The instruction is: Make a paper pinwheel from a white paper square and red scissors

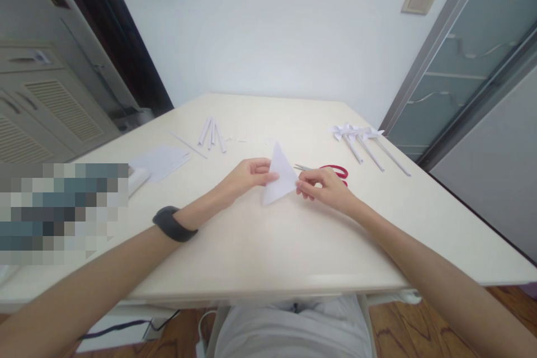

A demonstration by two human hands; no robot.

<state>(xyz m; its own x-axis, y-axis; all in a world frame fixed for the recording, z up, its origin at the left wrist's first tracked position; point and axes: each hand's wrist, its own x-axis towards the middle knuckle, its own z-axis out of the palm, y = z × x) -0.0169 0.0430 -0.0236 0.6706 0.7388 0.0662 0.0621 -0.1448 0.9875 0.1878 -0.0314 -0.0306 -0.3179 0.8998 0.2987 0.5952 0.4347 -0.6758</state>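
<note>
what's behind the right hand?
Behind the right hand: red-handled scissors on the white table. Blade tips and parts of the red handles show. The hand covers the rest, including part of the lower handle; anything else there can't be seen.

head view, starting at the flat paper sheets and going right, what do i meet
Paper sheets → rolled paper tubes → left hand → paper triangle → right hand → paper pinwheels

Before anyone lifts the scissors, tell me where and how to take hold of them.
Likely best by the red handles, coming from the right: the blades point left, away from that side, while the right hand covers their middle.
</note>
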